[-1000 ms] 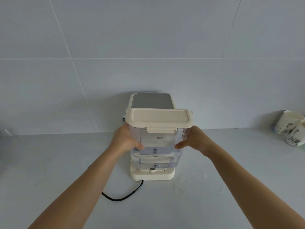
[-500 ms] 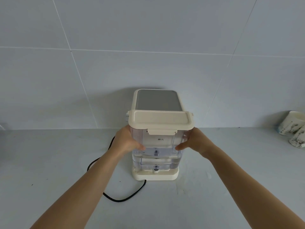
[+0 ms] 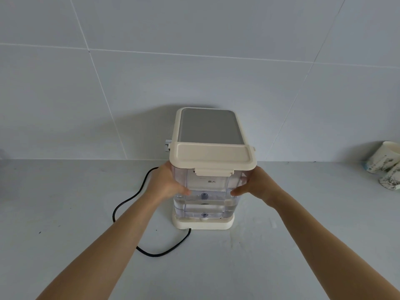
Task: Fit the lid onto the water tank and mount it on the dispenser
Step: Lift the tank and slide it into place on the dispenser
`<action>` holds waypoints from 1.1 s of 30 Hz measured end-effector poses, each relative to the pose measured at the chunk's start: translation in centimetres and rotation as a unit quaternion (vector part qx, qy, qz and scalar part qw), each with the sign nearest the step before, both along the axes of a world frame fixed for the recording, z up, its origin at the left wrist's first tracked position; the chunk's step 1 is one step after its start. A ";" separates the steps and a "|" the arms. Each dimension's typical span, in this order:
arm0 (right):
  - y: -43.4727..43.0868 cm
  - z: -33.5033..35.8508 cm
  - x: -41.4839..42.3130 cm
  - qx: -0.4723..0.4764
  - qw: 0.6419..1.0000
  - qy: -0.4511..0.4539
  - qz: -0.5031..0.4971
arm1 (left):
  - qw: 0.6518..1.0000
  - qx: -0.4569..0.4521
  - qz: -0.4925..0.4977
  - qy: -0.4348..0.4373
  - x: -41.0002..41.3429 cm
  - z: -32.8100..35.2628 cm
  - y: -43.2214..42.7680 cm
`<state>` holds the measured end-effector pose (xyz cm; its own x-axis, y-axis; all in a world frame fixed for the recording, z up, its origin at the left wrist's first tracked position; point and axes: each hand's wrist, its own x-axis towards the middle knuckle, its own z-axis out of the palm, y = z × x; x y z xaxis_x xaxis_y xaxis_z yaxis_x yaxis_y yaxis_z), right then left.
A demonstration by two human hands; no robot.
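A clear water tank (image 3: 206,191) with some water in it stands on the cream base of the dispenser (image 3: 208,126), against the dispenser's near side. A cream lid (image 3: 212,155) sits flat on the tank, its front latch down. My left hand (image 3: 167,184) grips the tank's left wall and my right hand (image 3: 255,185) grips its right wall, thumbs on the front face. The dispenser's grey top panel shows just behind the lid.
A black power cord (image 3: 138,191) loops on the grey counter (image 3: 65,213) left of and in front of the dispenser. Patterned white cups (image 3: 385,165) lie at the far right by the tiled wall (image 3: 194,61).
The tank has come down and back, so that it now rests low on the dispenser's base. Both hands stayed on its sides and moved with it.
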<state>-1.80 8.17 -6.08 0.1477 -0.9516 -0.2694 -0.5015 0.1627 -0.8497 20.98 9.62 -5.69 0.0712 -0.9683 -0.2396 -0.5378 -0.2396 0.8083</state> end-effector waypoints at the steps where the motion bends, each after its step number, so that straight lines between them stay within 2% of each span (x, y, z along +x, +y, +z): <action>1: 0.0 0.0 0.0 -0.001 1.000 0.001 0.002 | 1.000 -0.003 -0.002 0.001 0.0 -0.1 0.0; 13: 0.5 -0.2 0.1 0.011 0.999 -0.034 0.008 | 0.999 -0.009 -0.040 0.013 0.3 -0.3 0.3; 33: 0.9 -0.1 0.1 0.001 1.000 -0.016 0.013 | 0.998 0.018 -0.042 0.041 0.5 0.0 1.2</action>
<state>-1.74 9.09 -6.13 0.1811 -0.9466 -0.2669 -0.4788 0.1523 -0.8646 21.51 10.80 -5.73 -0.0316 -0.9605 -0.2764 -0.4906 -0.2261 0.8416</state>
